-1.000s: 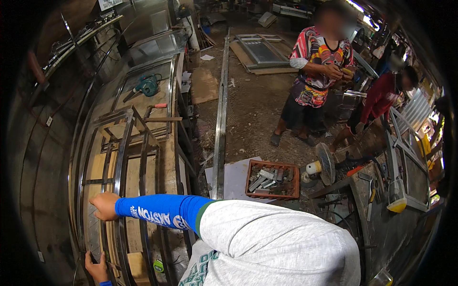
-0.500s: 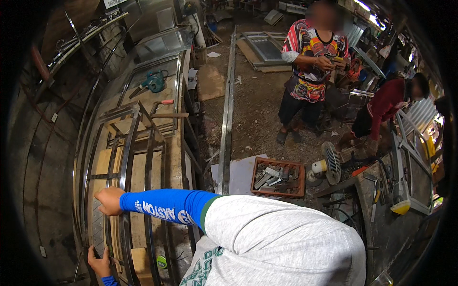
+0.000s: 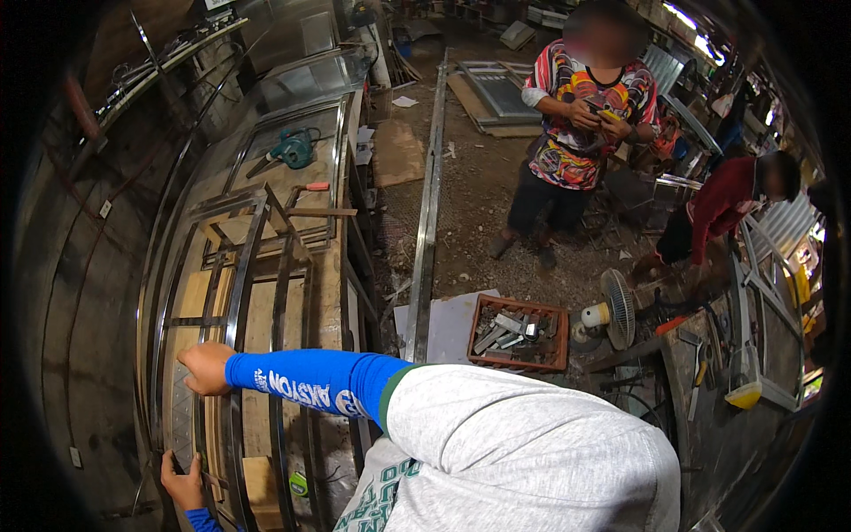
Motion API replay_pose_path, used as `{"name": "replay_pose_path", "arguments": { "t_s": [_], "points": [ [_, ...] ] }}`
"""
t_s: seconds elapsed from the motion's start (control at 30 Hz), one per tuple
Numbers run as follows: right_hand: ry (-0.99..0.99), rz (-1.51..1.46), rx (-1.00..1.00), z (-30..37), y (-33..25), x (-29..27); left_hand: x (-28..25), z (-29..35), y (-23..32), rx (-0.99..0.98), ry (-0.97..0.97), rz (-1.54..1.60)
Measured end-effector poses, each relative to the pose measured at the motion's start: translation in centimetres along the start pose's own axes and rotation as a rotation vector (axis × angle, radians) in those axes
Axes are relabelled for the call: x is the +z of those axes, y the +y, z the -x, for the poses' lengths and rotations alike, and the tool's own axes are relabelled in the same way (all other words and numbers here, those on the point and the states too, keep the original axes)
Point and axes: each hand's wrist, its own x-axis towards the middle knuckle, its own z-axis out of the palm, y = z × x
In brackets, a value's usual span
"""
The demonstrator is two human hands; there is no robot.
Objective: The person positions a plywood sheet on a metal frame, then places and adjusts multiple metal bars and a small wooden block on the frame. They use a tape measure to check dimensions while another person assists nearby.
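Observation:
My right hand, at the end of a blue sleeve, reaches left over a long metal frame on the workbench. Its fingers are curled closed near the frame's left bars, and what they hold, if anything, is hidden. Nearer me, my left hand rests by the left edge of the same frame, thumb and fingers apart, around the end of a narrow patterned strip. Between the bars lie pale wood pieces. A green tape measure sits to the right of my left hand.
Farther along the bench lie a teal power blower and a red-handled tool. On the floor stand an orange crate of metal offcuts and a fan. One person stands handling a small object; another bends at the right.
My hands stay at nearly the same places on the frame, shifting only slightly. The standing person's legs and hands have moved a little, and the bending person has risen somewhat.

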Motion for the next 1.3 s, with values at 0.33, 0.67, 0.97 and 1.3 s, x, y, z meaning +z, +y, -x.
{"name": "replay_pose_path", "arguments": {
  "t_s": [0.33, 0.67, 0.97, 1.3],
  "points": [
    [0.028, 0.012, -0.027, -0.2, 0.1, 0.8, 0.4, 0.4, -1.1, 0.071, 0.083, 0.005],
    [0.087, -0.143, -0.011, -0.4, 0.7, 0.5, -0.5, 1.1, 2.1, 0.102, 0.061, 0.063],
    [0.126, -0.104, -0.04, -1.1, 1.3, 0.4, -1.7, 0.2, 4.1, 0.144, -0.011, 0.04],
    [0.294, 0.051, -0.245, 3.5, 2.7, 1.0, -0.2, 0.0, 2.4, 0.282, -0.017, -0.033]
  ]
}}
